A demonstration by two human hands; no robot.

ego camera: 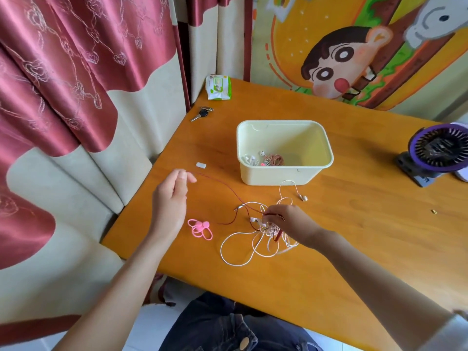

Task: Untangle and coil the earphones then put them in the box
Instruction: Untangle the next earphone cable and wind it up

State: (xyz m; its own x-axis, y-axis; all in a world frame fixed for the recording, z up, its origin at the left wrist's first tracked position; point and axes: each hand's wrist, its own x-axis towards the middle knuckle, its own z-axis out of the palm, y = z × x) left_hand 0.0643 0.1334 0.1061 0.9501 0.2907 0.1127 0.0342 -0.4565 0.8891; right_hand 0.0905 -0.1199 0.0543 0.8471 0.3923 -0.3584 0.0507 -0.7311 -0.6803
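Note:
A tangle of white earphone cable [243, 247] and dark red earphone cable [228, 188] lies on the wooden table [354, 236] in front of the pale yellow box [278, 177]. My left hand [172, 196] pinches one end of the red cable and holds it stretched out to the left. My right hand [288, 220] pinches the cables at the knot. Coiled earphones [268, 159] lie inside the box. One white earbud [303, 198] rests near the box's front.
Pink cable ties [200, 229] lie by my left wrist. A small white piece [201, 165], keys [202, 113] and a wipes pack [218, 86] sit toward the far left corner. A purple fan [438, 153] stands at the right. The table's near edge runs below the tangle.

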